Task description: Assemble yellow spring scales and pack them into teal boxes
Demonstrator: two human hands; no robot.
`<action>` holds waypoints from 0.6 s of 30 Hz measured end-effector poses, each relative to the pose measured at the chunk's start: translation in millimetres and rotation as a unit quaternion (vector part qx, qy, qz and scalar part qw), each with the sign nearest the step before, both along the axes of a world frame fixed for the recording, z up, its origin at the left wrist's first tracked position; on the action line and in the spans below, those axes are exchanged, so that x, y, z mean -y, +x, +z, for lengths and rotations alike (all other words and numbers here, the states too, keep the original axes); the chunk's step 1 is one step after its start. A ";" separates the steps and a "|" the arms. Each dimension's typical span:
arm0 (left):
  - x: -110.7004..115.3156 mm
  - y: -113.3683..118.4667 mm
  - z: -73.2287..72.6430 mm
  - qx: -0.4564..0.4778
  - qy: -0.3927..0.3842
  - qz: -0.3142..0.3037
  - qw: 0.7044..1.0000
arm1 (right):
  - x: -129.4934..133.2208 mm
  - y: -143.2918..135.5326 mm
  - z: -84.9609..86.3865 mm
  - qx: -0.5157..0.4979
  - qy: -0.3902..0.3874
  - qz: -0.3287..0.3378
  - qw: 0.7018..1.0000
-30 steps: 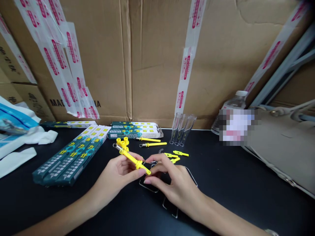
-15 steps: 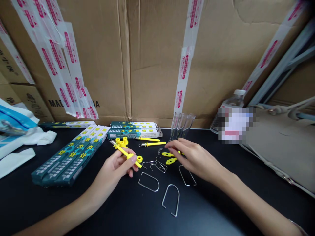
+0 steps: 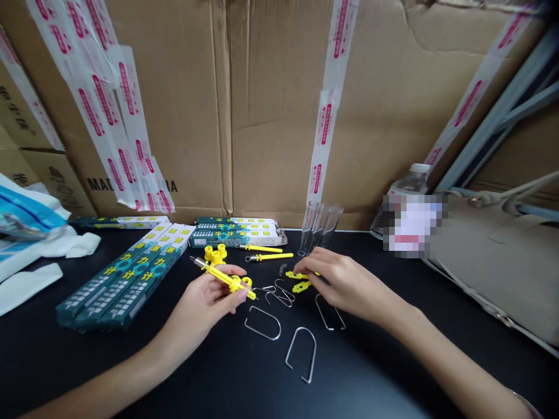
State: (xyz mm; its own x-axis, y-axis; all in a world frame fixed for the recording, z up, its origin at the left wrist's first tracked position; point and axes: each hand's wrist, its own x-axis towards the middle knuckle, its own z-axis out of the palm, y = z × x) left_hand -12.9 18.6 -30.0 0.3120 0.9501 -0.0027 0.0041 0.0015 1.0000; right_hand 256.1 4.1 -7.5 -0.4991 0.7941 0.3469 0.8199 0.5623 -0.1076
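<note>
My left hand (image 3: 209, 299) grips a yellow plastic rod (image 3: 222, 276) with a metal spring and wire loop at its upper left end. It is tilted, and a yellow collar sits near the thumb. My right hand (image 3: 338, 276) has its fingers curled together at several flat yellow plastic tabs (image 3: 300, 287); it covers their right ends, so any grip is hidden. Left of it lie a small spring (image 3: 283, 269) and thin wire hooks (image 3: 283, 297). Larger bent wire hooks (image 3: 301, 352) lie in front. Two more yellow rods (image 3: 273, 256) lie behind, beside yellow caps (image 3: 215, 254).
Clear plastic tubes (image 3: 319, 227) stand near the cardboard wall (image 3: 271, 116). Dark green printed boxes (image 3: 124, 279) lie at left, with more boxes (image 3: 238, 237) at the back. A bottle (image 3: 410, 183) and a beige bag (image 3: 493, 250) stand at right; plastic packaging (image 3: 30, 233) lies far left.
My right hand has come down slightly onto the flat yellow tabs. In my left hand the yellow rod has shifted and turned a little, its loop end now lower and farther left.
</note>
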 end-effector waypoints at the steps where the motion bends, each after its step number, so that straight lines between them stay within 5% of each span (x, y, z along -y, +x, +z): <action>1: 0.3 0.0 0.5 0.000 -0.003 0.000 1.000 | 0.1 -0.9 -1.2 -0.001 0.004 0.002 1.000; 18: 5.5 -0.2 -1.4 -0.042 0.046 -0.056 0.996 | 9.5 -18.2 -4.9 -0.035 0.013 0.049 0.998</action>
